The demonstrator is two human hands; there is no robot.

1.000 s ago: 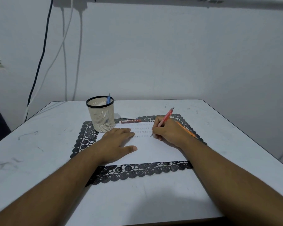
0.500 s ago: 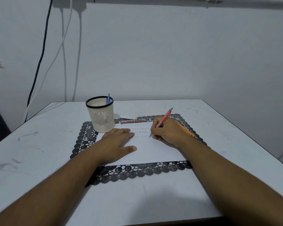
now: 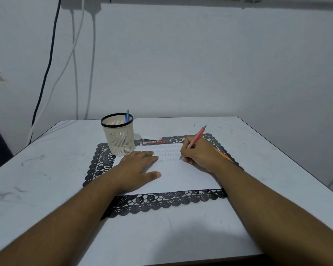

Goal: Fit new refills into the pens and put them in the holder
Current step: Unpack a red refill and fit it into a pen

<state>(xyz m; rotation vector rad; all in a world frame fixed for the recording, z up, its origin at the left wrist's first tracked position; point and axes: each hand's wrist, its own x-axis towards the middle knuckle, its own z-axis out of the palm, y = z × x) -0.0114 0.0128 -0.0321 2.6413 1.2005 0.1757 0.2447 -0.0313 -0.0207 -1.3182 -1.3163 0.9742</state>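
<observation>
White table [image 3: 258, 150] by wall: left hand [image 3: 136, 167] flat on paper [image 3: 181, 175], right hand [image 3: 198, 154] gripping red pen [image 3: 197, 136].

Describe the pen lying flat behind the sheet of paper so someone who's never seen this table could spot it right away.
Start at the cream plastic mesh pen holder with a black rim on the black lace placemat. Just to its right, beyond the far edge of the white paper sheet, lies a dark red pen. Unlike the blue pen standing in the holder, it lies flat and no hand holds it.
</observation>
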